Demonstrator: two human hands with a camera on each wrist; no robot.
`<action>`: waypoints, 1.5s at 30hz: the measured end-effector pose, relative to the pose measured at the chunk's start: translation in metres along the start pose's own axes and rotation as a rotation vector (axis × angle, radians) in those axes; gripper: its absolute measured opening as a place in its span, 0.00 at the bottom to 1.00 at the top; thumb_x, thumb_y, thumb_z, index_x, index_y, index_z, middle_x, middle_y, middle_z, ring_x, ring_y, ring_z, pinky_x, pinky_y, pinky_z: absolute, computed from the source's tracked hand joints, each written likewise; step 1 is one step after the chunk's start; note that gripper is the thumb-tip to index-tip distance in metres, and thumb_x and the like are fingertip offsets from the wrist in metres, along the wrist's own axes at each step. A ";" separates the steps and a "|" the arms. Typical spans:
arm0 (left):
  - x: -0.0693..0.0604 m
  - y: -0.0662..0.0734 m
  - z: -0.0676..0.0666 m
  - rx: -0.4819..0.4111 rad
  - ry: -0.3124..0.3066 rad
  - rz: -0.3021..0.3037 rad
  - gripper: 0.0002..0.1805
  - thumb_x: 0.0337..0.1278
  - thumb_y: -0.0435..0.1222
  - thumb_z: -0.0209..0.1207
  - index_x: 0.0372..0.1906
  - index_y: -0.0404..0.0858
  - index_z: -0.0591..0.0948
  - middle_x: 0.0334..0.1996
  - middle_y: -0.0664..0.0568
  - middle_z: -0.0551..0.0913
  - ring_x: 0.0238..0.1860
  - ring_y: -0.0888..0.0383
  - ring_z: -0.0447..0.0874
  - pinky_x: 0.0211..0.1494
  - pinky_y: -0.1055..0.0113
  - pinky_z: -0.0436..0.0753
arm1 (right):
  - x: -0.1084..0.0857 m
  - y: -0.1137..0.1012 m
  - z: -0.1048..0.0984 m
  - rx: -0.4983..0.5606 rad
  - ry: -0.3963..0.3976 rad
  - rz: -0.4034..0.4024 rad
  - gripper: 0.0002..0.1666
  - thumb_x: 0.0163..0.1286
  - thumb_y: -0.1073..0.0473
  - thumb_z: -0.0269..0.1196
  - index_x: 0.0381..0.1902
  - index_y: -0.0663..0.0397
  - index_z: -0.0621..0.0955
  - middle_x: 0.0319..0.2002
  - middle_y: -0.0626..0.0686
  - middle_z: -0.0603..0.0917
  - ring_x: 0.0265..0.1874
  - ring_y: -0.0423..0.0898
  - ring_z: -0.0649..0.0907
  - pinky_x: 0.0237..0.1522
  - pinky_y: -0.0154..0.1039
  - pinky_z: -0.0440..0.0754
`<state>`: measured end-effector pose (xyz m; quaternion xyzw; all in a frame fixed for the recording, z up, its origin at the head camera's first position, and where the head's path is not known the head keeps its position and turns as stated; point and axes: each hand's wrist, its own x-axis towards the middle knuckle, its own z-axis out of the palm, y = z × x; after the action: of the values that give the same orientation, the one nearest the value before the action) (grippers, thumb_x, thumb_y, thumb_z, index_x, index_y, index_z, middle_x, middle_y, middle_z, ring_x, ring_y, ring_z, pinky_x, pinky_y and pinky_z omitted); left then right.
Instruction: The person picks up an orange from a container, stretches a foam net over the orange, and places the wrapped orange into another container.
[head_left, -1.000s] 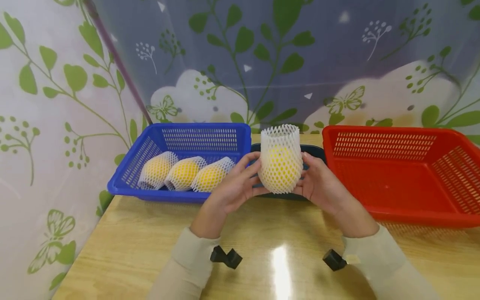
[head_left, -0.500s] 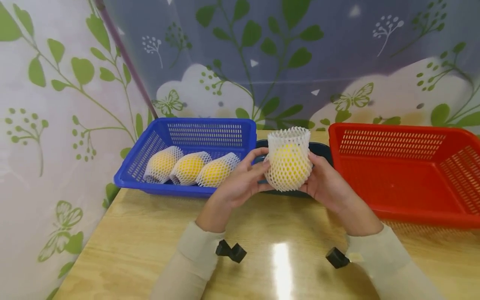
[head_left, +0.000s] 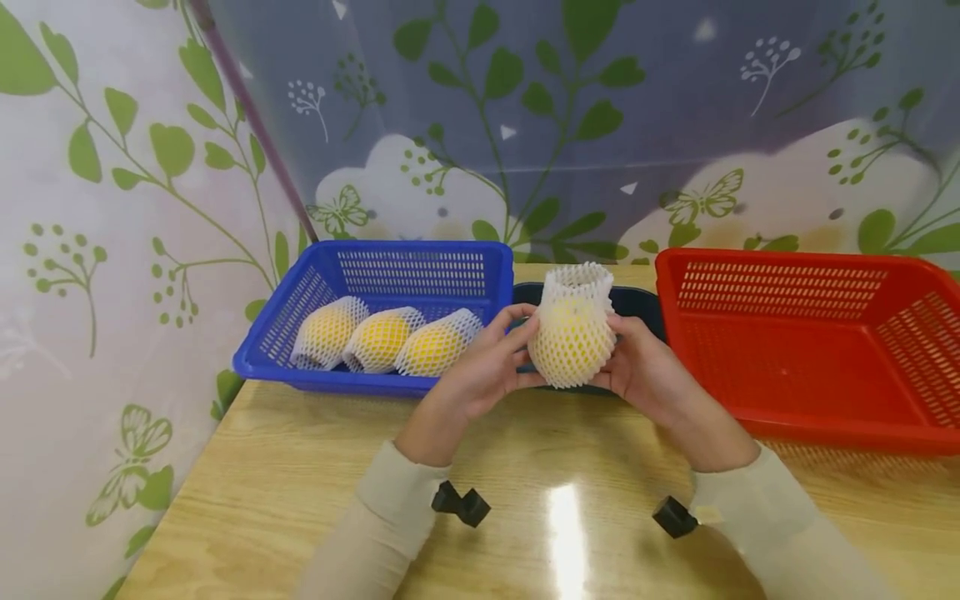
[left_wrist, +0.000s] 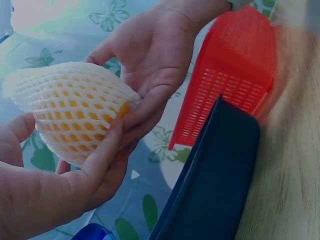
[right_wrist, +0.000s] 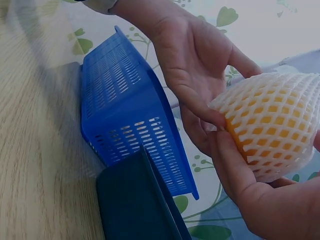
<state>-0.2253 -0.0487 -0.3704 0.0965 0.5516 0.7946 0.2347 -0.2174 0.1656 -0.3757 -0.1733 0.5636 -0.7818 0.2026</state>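
Both hands hold one yellow fruit in a white foam net sleeve (head_left: 573,337), raised above the wooden table in front of a dark green bin. The left hand (head_left: 483,367) grips its left side with curled fingers and thumb. On the other side, the right hand (head_left: 643,362) holds it the same way. Loose sleeve sticks up past the fruit, its end gathered narrower. In the left wrist view, orange-yellow skin of the netted fruit (left_wrist: 75,112) shows at the sleeve's lower end, where the fingertips of both hands meet. The right wrist view shows the same netted fruit (right_wrist: 272,122) from the other side.
At the left stands a blue basket (head_left: 300,383) with three netted yellow fruits (head_left: 382,337) lying in a row. A red basket (head_left: 780,358) is on the right. Between them sits the dark green bin (head_left: 641,304), partly hidden by the hands. Patterned cloth walls rise behind and at left.
The hands have tilted the fruit slightly, and the sleeve's upper end looks narrower than before. The head view has shifted a little. Both hands keep their hold.
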 end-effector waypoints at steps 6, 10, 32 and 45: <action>0.000 -0.001 -0.001 0.008 -0.004 -0.014 0.10 0.77 0.41 0.43 0.55 0.46 0.62 0.51 0.46 0.73 0.46 0.53 0.78 0.50 0.53 0.81 | -0.001 -0.001 0.001 0.029 0.035 0.022 0.24 0.76 0.54 0.30 0.64 0.51 0.62 0.51 0.48 0.76 0.46 0.44 0.80 0.50 0.39 0.82; -0.001 -0.001 -0.002 0.002 -0.006 -0.016 0.09 0.76 0.41 0.43 0.55 0.47 0.63 0.49 0.48 0.73 0.45 0.54 0.78 0.48 0.56 0.81 | -0.002 -0.002 0.001 0.026 0.034 0.026 0.25 0.75 0.55 0.29 0.65 0.51 0.60 0.53 0.49 0.75 0.47 0.44 0.80 0.51 0.39 0.82; -0.003 -0.013 0.005 0.027 0.007 -0.016 0.13 0.73 0.43 0.46 0.56 0.45 0.62 0.49 0.49 0.71 0.48 0.53 0.77 0.55 0.50 0.80 | -0.011 0.003 0.000 -0.036 0.052 0.069 0.32 0.79 0.44 0.31 0.72 0.56 0.53 0.61 0.54 0.68 0.54 0.49 0.75 0.55 0.40 0.79; -0.006 -0.014 0.006 -0.029 -0.017 -0.016 0.15 0.71 0.32 0.48 0.57 0.44 0.62 0.51 0.46 0.72 0.45 0.55 0.79 0.51 0.56 0.81 | -0.019 -0.002 -0.002 -0.056 0.091 0.065 0.29 0.79 0.43 0.31 0.65 0.53 0.63 0.56 0.50 0.73 0.50 0.46 0.77 0.51 0.39 0.80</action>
<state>-0.2138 -0.0427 -0.3801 0.0955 0.5388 0.7997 0.2469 -0.2023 0.1772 -0.3755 -0.1248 0.5993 -0.7657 0.1972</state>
